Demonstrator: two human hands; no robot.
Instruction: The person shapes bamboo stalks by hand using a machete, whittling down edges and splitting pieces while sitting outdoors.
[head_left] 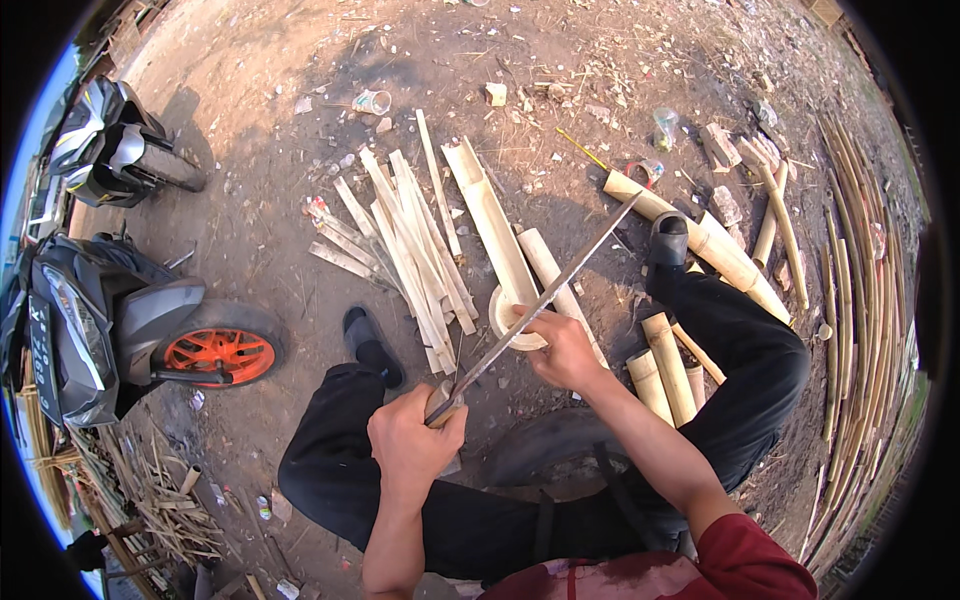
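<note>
left hand (pixel 415 437) clenches a long knife (pixel 560 280); right hand (pixel 565 350) (curled, hold unclear) overlaps bamboo (pixel 500 318).

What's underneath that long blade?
The blade crosses over a bamboo piece and a round bamboo end beside the right hand; whatever lies directly beneath the blade is covered.

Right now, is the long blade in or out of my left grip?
In. Your left grip is closed around the lower end of the long blade, which slants up rightward.
</note>
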